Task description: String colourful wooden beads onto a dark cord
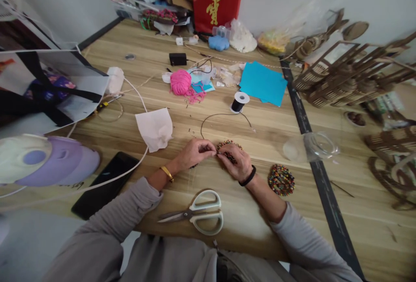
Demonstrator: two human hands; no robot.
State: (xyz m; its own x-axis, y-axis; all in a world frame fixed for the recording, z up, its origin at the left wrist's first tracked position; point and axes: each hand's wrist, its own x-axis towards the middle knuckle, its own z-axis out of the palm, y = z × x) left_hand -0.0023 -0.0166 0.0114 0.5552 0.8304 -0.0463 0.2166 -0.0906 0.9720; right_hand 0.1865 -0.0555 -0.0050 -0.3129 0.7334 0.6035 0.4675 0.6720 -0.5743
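My left hand [197, 152] is closed, thumb and forefinger pinched together. A thin black cord [212, 116] runs from a spool [239, 101] down to this hand. Fingertip to fingertip with it, my right hand [234, 163] is also closed in a pinch, on something too small to make out. A coil of multicoloured beads [229, 143] lies under and behind my right hand, which partly hides it. Farther right, a second coil of beads [281, 180] rests on the table. White-handled scissors [205, 212] lie slightly open, close to my body.
A black phone [105, 184] and a purple-and-white device [65, 160] stand at left, with a white cable crossing the phone. Beyond my hands are a white tissue [155, 128], pink yarn [181, 82] and blue sheets [262, 83]. Woven baskets [344, 78] crowd the right.
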